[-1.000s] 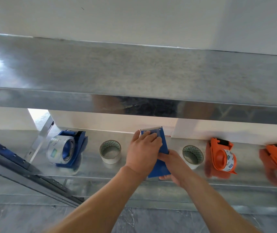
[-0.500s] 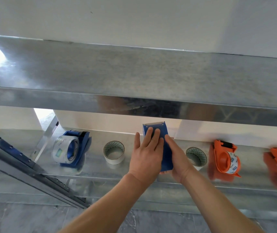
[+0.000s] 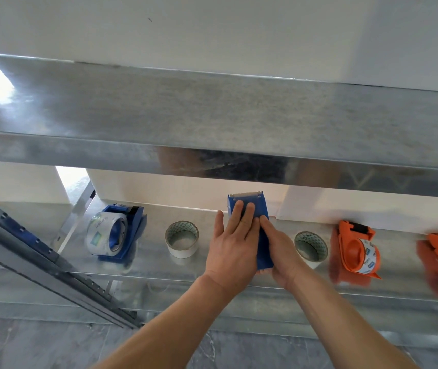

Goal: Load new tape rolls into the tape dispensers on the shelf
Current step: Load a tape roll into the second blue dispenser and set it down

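- A person steadies a blue dispenser [image 3: 264, 251] upright on the lower shelf [image 3: 154, 265], its serrated blade toward the wall. It stands between the left roll [image 3: 182, 253] and the right roll [image 3: 312, 259].
- Step in hand, by the look of it: setting the dispenser in place for loading. The hands hide whether a roll already sits inside.
- The next move likely calls for one hand to let go, lift a nearby roll and seat it on the hub while the other braces the body.
- The left hand [image 3: 232, 249] lies flat on the dispenser's face, fingers straight, one outer finger splayed clear.
- The right hand [image 3: 281, 251] flanks the right side with one straight finger pressed along the blue edge. Its other fingers are hidden, so its grip cannot be told.
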A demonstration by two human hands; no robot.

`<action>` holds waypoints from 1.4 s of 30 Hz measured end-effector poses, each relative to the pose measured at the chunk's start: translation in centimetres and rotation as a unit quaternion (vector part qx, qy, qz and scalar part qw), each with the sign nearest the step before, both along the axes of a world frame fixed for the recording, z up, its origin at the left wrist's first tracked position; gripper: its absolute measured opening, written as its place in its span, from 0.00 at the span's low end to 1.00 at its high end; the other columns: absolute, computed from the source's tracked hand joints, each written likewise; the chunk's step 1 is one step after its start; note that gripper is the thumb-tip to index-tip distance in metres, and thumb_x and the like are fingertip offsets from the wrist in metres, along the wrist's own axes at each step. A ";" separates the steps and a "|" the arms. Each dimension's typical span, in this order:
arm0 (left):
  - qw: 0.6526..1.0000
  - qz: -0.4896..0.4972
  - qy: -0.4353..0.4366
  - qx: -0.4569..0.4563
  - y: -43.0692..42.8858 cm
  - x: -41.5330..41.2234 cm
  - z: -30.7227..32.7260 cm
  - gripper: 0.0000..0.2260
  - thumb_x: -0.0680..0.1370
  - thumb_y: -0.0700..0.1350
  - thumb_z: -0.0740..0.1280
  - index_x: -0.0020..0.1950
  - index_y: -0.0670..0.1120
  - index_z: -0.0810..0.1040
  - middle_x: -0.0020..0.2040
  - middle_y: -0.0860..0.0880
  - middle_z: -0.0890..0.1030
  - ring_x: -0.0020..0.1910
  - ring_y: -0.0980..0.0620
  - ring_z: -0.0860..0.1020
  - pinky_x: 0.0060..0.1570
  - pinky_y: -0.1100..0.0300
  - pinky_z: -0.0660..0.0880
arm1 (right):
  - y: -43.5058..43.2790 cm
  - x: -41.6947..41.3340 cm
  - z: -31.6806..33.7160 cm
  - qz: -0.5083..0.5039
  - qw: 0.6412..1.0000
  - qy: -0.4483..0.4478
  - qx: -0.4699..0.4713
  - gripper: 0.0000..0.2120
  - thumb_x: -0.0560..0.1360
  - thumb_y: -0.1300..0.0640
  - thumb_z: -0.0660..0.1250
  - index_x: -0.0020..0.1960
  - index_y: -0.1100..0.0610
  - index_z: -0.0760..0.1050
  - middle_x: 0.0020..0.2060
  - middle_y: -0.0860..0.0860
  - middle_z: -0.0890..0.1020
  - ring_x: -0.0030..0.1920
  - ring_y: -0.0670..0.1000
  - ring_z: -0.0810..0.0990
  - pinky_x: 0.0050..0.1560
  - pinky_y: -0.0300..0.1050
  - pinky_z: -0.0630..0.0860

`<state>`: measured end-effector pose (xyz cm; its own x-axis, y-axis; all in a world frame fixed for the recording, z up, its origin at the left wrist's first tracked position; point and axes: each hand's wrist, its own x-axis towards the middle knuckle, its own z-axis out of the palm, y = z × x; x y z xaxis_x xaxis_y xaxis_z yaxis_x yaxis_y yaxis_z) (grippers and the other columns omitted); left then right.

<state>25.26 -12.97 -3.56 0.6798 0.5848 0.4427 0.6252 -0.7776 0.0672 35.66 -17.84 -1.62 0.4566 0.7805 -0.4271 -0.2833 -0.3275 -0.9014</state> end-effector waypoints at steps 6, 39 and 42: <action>1.000 -0.021 -0.013 -0.012 -0.2 -0.2 -0.8 0.25 0.69 0.47 0.75 0.65 0.43 0.78 0.69 0.43 0.75 0.72 0.41 0.68 0.66 0.35 0.66 | -0.5 -0.2 -0.3 0.012 1.000 -0.025 -0.015 0.18 0.83 0.42 0.57 0.54 0.51 0.81 0.44 0.50 0.88 0.44 0.51 0.87 0.51 0.55 0.82; 0.398 0.153 -0.433 -0.794 1.2 -2.6 -1.8 0.20 0.81 0.54 0.61 0.59 0.39 0.80 0.45 0.41 0.79 0.41 0.45 0.78 0.50 0.48 0.74 | -0.8 2.2 -1.6 -0.141 0.983 -0.116 -0.004 0.05 0.76 0.60 0.71 0.48 0.53 0.76 0.42 0.54 0.82 0.42 0.52 0.79 0.43 0.56 0.82; 0.403 0.160 -0.437 -0.788 1.3 -2.4 -1.5 0.18 0.81 0.55 0.62 0.55 0.41 0.80 0.43 0.42 0.79 0.38 0.46 0.77 0.46 0.49 0.76 | -0.6 1.6 -1.0 -0.127 0.970 -0.205 0.021 0.10 0.77 0.64 0.69 0.41 0.51 0.80 0.35 0.47 0.84 0.38 0.49 0.81 0.44 0.54 0.83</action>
<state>22.83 -11.67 -5.07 0.4459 0.6035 -0.6610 -0.1223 0.7726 0.6230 37.31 -18.49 -2.61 0.7609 0.6338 -0.1392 0.0347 -0.2540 -0.9666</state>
